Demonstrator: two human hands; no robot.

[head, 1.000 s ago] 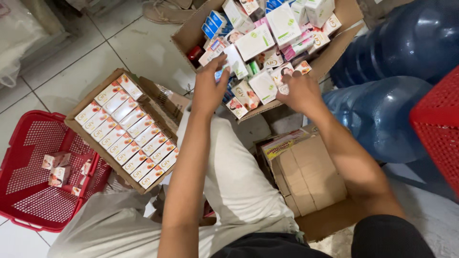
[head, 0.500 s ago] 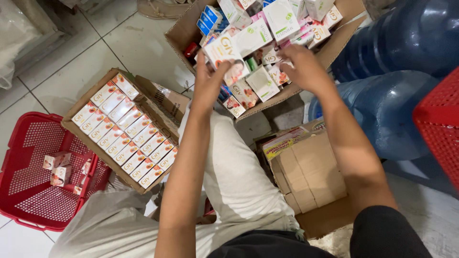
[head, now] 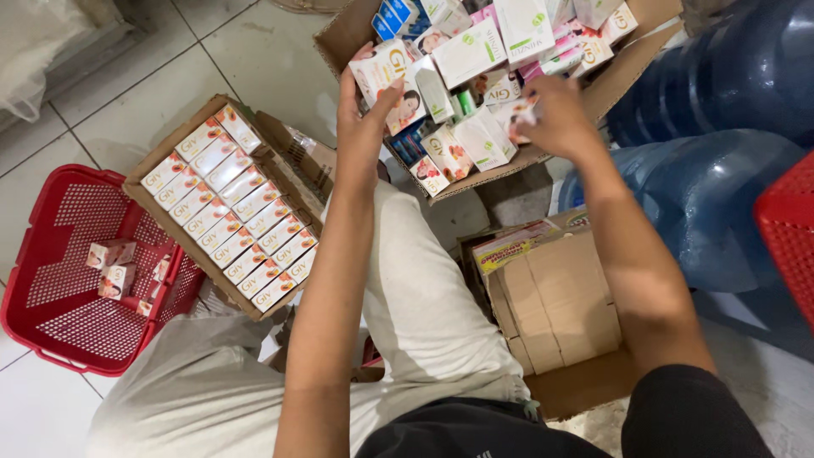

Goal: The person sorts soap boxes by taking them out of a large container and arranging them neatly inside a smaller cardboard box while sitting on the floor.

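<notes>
**Both hands in the mixed box, upper middle of frame**

Left arm stretched straight up the frame, left hand [head: 366, 108] raised at the near-left edge of the open carton [head: 339, 38], grip closed on a white-and-pink soap box [head: 388, 78], thumb on its front, fingers behind, box held tilted just above the jumble. Right arm bent in from lower right, right hand [head: 555, 117] palm-down over the carton's near edge, fingers curled on a small pack [head: 519, 108]; whether gripped or merely touched, cannot tell. Left of the arms, a tray [head: 222, 203] of neat matching soap boxes in rows. Far left, a red basket [head: 64, 284] with a few small boxes. Right of frame, blue water jugs [head: 712, 203]. Between forearms, a closed brown box [head: 560, 297].
</notes>
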